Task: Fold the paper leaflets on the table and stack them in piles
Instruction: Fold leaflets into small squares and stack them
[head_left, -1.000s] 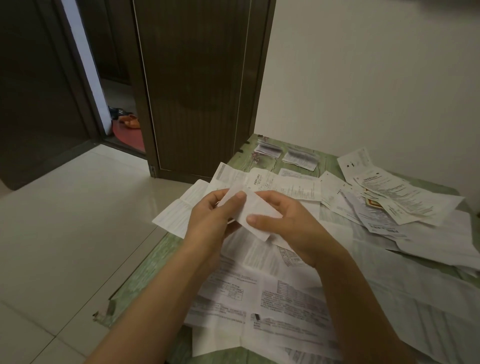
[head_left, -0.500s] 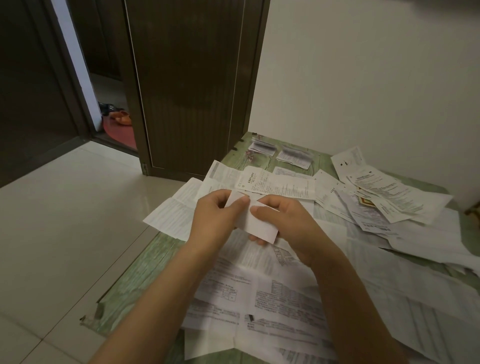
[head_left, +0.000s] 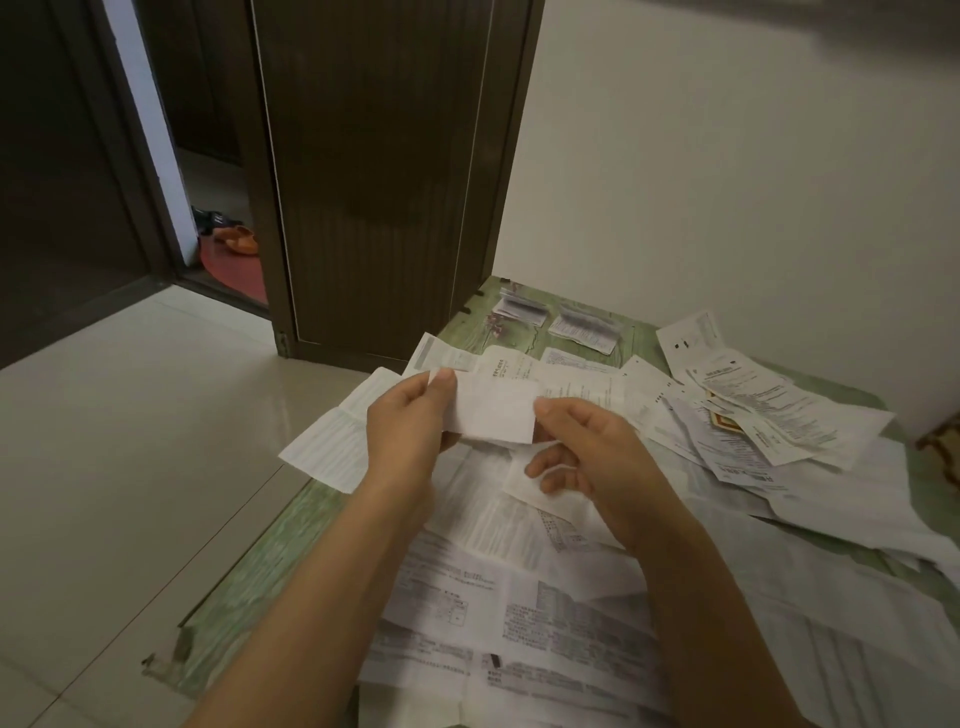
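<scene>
Near edge of the table (head_left: 236, 597): large unfolded leaflets (head_left: 498, 618) spread flat, overlapping, covering most of the surface under both forearms.

Above them, mid-table and clear of the surface: a small folded leaflet (head_left: 491, 410), pinched at both ends. Left hand (head_left: 402, 434) closed on its left end, thumb on the top face near the upper left corner, fingers hidden behind the paper. Right hand (head_left: 584, 447) closed on its right end, thumb against the right edge, remaining fingers curled below and behind, one touching a loose sheet lying underneath. Blank face of the leaflet toward the camera, long side running left to right, slightly tilted.

Step in hand, by the look of it: last fold or crease check on one leaflet, already down to a narrow strip. Next move, likely: a firm press along the fold, then a reach to the far left corner to set it on a pile, square with those below.

Left edge: one creased sheet (head_left: 332, 441) hanging out over the floor. Right side: more loose leaflets (head_left: 753, 410) in a heap toward the wall. Far left corner: two small piles of folded leaflets (head_left: 553, 318), side by side, just apart. Most of the task apparently not yet done.
</scene>
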